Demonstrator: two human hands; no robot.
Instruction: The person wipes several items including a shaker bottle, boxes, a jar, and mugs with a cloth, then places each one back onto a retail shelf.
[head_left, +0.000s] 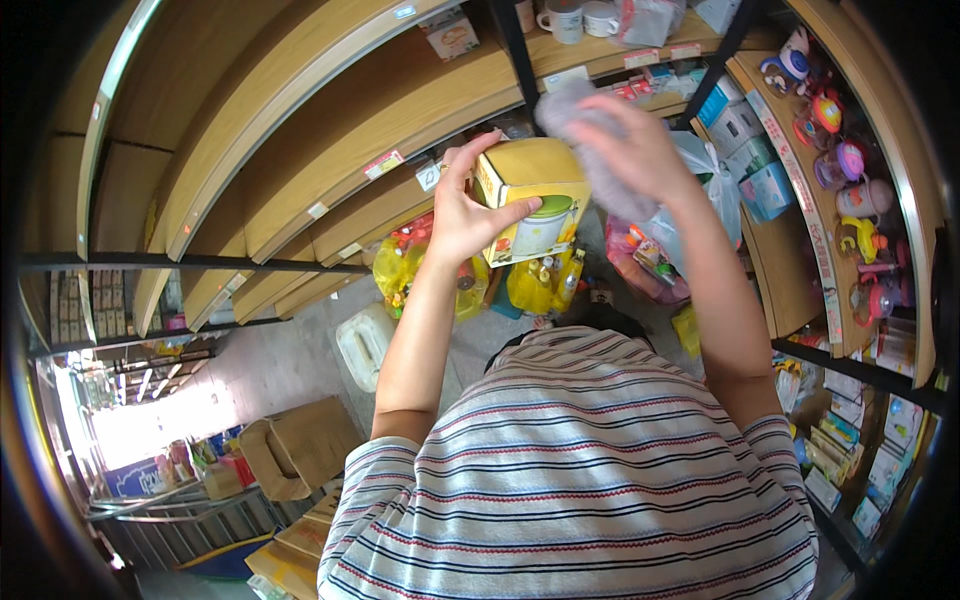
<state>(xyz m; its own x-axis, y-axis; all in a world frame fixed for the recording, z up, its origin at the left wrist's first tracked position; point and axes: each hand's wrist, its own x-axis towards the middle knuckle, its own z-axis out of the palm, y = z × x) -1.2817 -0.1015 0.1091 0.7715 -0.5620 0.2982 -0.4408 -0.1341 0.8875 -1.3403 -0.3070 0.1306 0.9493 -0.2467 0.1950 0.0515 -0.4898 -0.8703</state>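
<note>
My left hand grips a yellow cardboard box by its left side, thumb across the printed front. The front bears a picture of a pale canister with a green lid, and some writing. A fuzzy grey cloth is in my right hand, just right of the box and blurred. Whether the cloth touches the box I cannot tell. Part of the cloth is hidden behind my fingers.
Wooden shelves curve along the left, and mugs stand at the top. Baby bottles line the right shelf. Below are yellow bags, a pink bag, a white jug and an opened carton.
</note>
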